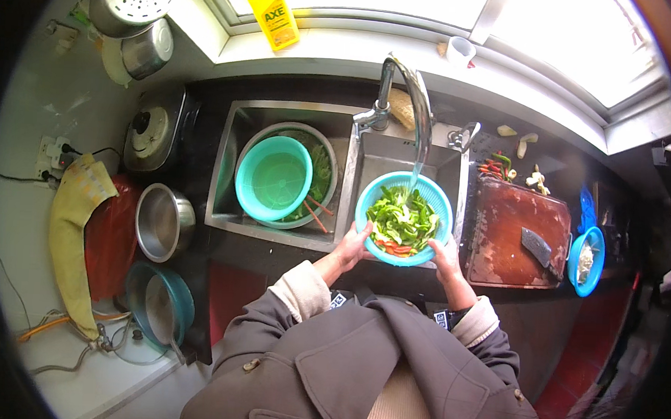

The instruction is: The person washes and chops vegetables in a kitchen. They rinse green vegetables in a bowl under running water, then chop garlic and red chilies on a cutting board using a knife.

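Observation:
A blue plastic colander [364, 199] is held over the right sink basin, tilted slightly towards me. My left hand [354, 246] grips its rim at the near left, and my right hand [446, 255] grips the near right. Inside lie chopped green leafy vegetables [402, 216] with sliced red pieces [393, 248] at the near edge. Water from the curved chrome faucet [423, 111] runs onto the greens. The undersides of both hands are hidden by the colander and sleeves.
In the left sink basin [230, 147], a green plastic basin [244, 196] rests over a larger bowl with greens and chopsticks [316, 214]. Right of the sink, a cleaver [536, 247] lies on a wooden cutting board [499, 229], near red chillies [490, 168]. A steel pot [184, 224] stands left.

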`<state>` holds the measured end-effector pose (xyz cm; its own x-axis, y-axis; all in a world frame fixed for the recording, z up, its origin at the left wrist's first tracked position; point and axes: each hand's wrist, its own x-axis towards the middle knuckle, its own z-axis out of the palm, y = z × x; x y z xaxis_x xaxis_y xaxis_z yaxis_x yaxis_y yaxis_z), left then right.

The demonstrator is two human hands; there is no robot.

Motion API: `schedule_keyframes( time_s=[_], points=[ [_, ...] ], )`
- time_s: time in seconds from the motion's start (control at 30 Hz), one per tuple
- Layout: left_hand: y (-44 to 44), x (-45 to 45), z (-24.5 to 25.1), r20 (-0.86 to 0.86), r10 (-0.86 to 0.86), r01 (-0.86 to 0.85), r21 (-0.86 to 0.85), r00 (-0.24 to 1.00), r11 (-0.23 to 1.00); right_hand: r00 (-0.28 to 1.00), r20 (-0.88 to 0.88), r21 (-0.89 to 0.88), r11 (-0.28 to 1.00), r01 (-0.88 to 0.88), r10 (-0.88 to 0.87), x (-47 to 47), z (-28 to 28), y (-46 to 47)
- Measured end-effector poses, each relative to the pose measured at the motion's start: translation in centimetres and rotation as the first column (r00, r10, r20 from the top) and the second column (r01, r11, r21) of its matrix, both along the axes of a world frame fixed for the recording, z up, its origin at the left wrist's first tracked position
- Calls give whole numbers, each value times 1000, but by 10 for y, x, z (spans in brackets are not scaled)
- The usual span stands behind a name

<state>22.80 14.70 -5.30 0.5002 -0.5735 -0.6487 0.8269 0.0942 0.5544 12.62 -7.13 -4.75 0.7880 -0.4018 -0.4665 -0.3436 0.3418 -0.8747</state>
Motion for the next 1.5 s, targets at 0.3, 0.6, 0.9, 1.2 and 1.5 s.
schedule_keyframes(
  time_s=[0.3,0.6,0.9,1.2,1.5],
  points=[
    [52,64,1,40,-200,194,123,979,973,952,-164,75,966,-249,258,48,3,-4],
    [31,57,-29,92,49,-69,228,995,971,969,-150,112,977,-179,195,70,-14,-8],
    [-39,25,-28,-44,144,-143,35,989,989,973,-231,141,988,64,-30,33,3,-10],
    [-43,44,-15,-28,-139,140,50,990,989,952,-301,110,994,-23,55,-2,28,-68],
    [-7,56,-5,-80,-329,320,-110,941,941,898,-186,309,891,-333,400,33,10,-76]
  ],
)
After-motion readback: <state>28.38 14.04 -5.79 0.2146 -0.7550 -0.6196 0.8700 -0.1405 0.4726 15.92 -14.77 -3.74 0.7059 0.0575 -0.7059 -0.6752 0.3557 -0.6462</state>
